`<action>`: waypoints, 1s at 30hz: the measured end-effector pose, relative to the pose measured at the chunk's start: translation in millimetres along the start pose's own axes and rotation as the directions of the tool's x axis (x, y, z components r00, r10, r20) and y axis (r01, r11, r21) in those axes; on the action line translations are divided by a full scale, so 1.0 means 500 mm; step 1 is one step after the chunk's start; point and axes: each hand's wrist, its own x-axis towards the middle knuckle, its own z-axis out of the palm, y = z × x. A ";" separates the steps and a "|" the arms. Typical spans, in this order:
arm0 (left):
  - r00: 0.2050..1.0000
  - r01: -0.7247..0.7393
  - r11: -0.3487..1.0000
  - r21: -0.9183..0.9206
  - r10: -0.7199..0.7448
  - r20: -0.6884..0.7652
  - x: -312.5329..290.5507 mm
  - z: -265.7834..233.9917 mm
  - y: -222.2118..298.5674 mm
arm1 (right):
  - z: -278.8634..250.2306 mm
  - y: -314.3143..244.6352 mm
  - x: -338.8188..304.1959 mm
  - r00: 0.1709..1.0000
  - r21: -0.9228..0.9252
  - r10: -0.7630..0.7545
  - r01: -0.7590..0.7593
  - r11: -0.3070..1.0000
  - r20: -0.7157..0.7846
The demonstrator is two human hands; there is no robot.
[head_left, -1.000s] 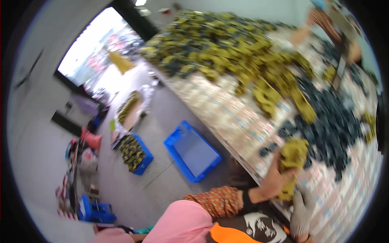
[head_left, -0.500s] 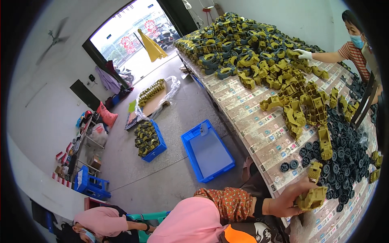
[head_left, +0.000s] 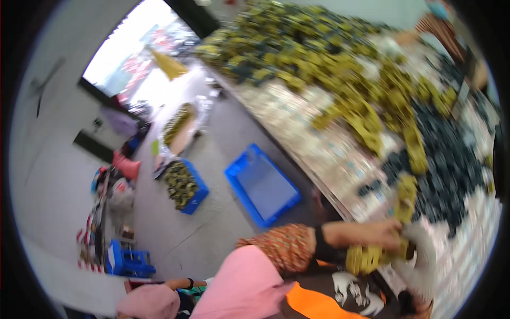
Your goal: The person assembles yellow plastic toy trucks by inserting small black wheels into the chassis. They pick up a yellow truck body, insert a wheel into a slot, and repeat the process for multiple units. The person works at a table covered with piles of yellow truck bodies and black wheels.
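My left hand, bare with a black wrist cuff, is closed at the table's near edge over olive-yellow moulded plastic parts. One such part, a plastic housing, shows just below it, over my lap. My right hand wears a pale knitted glove and curls in from the right, its fingers close to my left hand; a bit of olive-yellow plastic shows between the two hands. Motion blur hides the exact grip of both. Another olive-yellow housing lies on the table just beyond my left hand.
Dark plastic wheels are heaped on the patterned tabletop, with a large pile of yellow and dark parts farther off. A co-worker stands across. On the floor are a blue tray and a blue crate of parts.
The view has shifted and blurred. My left hand has moved with the housing from above the tabletop back to the near edge. My gloved right hand has risen beside it.
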 end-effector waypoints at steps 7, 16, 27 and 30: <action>0.897 -0.435 0.739 -0.514 0.409 -0.170 0.007 0.009 -0.083 | 0.003 0.034 -0.069 0.757 0.300 0.609 -0.540 0.787 -0.235; 0.866 -0.384 0.790 -0.478 0.130 -0.482 0.013 0.021 -0.042 | -0.069 0.110 -0.005 0.911 -0.504 0.021 -0.247 0.828 -0.412; 0.862 -0.360 0.846 -0.394 0.140 -0.487 0.005 0.013 -0.062 | -0.093 0.192 0.094 0.976 -0.886 0.163 -0.202 0.418 -0.145; 0.873 -0.364 0.828 -0.426 0.144 -0.467 0.009 0.009 -0.067 | -0.094 0.211 0.074 0.971 -0.866 0.130 -0.239 0.440 -0.202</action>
